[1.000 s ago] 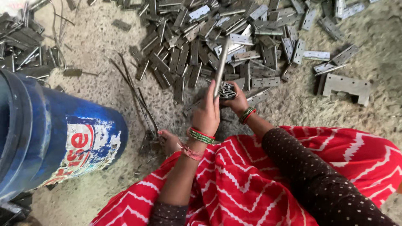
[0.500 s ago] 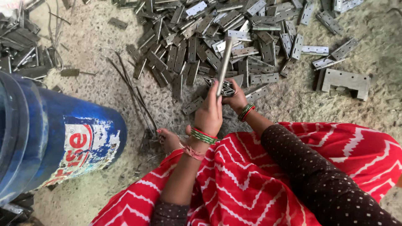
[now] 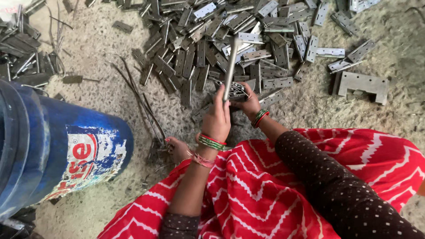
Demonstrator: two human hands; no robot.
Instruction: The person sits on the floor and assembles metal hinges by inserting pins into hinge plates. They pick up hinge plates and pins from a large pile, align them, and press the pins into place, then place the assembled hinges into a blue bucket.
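- Left hand (image 3: 217, 118), one: closing around the lower end of one long metal bar (image 3: 230, 68), which is standing nearly upright above the floor.
- Right hand (image 3: 248, 102), one: fingers curling tight on one small hinge (image 3: 234, 88), pressing it against the bar's base.
- Bangles: green and red bands are circling both wrists; exact count unreadable.
- Hinge pile (image 3: 221, 40): dozens of grey hinges are lying scattered on the concrete floor (image 3: 102, 53), too many to count.
- Metal bracket (image 3: 361, 85), one: lying apart, right of the pile.
- Blue drum (image 3: 57, 146), one: lying on its side at left.
- Thin rods (image 3: 141, 102): several are lying beside the drum.
- Bare foot (image 3: 177, 148), one: showing under the red garment (image 3: 274, 190).
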